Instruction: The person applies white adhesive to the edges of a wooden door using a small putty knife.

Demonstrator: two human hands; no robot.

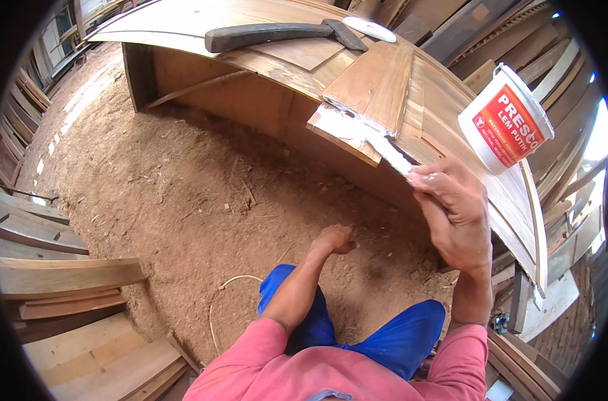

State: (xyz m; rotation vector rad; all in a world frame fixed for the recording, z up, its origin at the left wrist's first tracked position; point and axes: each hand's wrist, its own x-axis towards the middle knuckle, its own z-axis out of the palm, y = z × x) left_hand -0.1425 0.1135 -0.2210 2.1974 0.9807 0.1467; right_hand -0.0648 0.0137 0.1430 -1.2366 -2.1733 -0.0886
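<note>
My right hand (454,207) is closed around a thin stick (392,154) coated in white glue. The stick's far end touches a smear of white glue (340,125) on the end of a wooden panel piece that juts past the bench edge. Beside the smear lies a loose wooden board (374,87) with glue along its near edge. My left hand (337,238) hangs over the ground above my left knee, fingers curled, and nothing shows in it. A white tub with a red label (504,120) stands on the bench, right of the boards.
The wooden bench top (277,63) bears a dark-handled hammer (270,35) and a round white lid (370,29). Stacked planks (70,277) stand at the left, and more timber (511,40) lies behind the bench. A pale cord (213,314) lies on the sawdust-covered ground (163,194).
</note>
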